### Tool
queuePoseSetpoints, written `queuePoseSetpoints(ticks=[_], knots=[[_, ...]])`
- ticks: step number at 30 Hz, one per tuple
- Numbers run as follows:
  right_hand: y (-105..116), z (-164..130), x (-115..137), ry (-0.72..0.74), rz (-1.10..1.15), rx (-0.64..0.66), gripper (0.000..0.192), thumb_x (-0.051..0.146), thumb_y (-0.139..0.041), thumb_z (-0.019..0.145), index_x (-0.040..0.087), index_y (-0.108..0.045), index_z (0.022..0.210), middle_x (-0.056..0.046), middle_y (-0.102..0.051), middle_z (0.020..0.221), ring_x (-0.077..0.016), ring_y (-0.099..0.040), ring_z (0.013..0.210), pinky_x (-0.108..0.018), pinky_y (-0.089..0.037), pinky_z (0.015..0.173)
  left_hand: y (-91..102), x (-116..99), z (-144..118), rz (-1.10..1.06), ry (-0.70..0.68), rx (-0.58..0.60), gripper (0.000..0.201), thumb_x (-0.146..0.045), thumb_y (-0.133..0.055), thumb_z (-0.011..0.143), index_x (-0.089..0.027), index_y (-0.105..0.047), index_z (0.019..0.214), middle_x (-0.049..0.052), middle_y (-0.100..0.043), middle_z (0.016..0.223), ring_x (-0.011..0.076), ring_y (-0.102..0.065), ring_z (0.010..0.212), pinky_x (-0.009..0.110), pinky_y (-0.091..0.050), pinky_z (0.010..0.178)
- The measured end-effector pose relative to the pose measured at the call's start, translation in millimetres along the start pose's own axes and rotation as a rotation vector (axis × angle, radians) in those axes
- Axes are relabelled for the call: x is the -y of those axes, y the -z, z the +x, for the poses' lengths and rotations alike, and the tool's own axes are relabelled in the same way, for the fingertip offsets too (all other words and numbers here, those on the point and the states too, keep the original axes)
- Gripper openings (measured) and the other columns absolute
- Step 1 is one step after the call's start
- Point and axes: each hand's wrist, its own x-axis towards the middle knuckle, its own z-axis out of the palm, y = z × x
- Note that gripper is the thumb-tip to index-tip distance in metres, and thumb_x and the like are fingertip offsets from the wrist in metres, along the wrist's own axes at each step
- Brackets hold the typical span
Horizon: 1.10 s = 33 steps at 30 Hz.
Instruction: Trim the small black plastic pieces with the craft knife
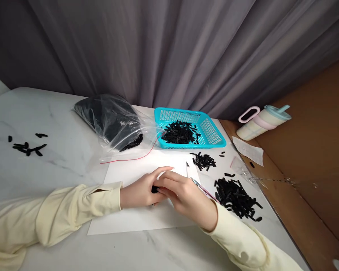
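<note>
My left hand and my right hand meet over a white sheet of paper. Between their fingers is a small black piece, mostly covered, and both hands close around it. Its exact kind cannot be made out. Just right of my right hand lies a slim pointed tool, silver and pinkish, partly hidden under the wrist. A small dark triangular tip shows on the paper above the hand. A large pile of slender black pieces lies beside my right forearm, and a smaller pile sits above it.
A turquoise basket holds many black pieces. Left of it, a clear zip bag full of black pieces spills a few near its red-edged mouth. Several pieces lie far left. A tumbler, paper slip and chain are at right.
</note>
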Motion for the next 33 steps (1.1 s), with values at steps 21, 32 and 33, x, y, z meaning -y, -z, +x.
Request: queuePoseSetpoints(ticks=[21, 32, 33], knots=[[-16, -33, -13, -0.262, 0.380, -0.383, 0.011, 0.019, -0.060, 0.080, 0.019, -0.067, 0.072, -0.004, -0.062, 0.070, -0.0145, -0.057, 0.066, -0.026, -0.046, 0.057, -0.6, -14, 0, 0.017, 0.164, 0.199, 0.057, -0.027, -0.056, 0.080, -0.018, -0.034, 0.132, -0.006, -0.054, 0.059, 0.0081, -0.046, 0.047, 0.020, -0.038, 0.051], [-3, -56, -18, 0.061, 0.029, -0.522, 0.033, -0.004, -0.044, 0.081, 0.018, -0.065, 0.094, -0.008, -0.063, 0.078, -0.0164, -0.057, 0.069, -0.030, -0.048, 0.058, 10.2, -18, 6, -0.199, 0.273, 0.295, 0.037, -0.044, -0.049, 0.085, -0.010, -0.063, 0.091, -0.008, -0.039, 0.047, 0.0026, -0.024, 0.035, 0.018, -0.019, 0.034], [-4, -55, -18, 0.074, 0.033, -0.529, 0.033, -0.005, -0.044, 0.080, 0.017, -0.065, 0.094, -0.009, -0.063, 0.078, -0.0163, -0.057, 0.069, -0.030, -0.048, 0.057, 10.2, -19, 5, -0.236, 0.299, 0.305, 0.039, -0.045, -0.047, 0.086, -0.009, -0.063, 0.090, -0.008, -0.039, 0.047, 0.0023, -0.023, 0.034, 0.018, -0.017, 0.033]])
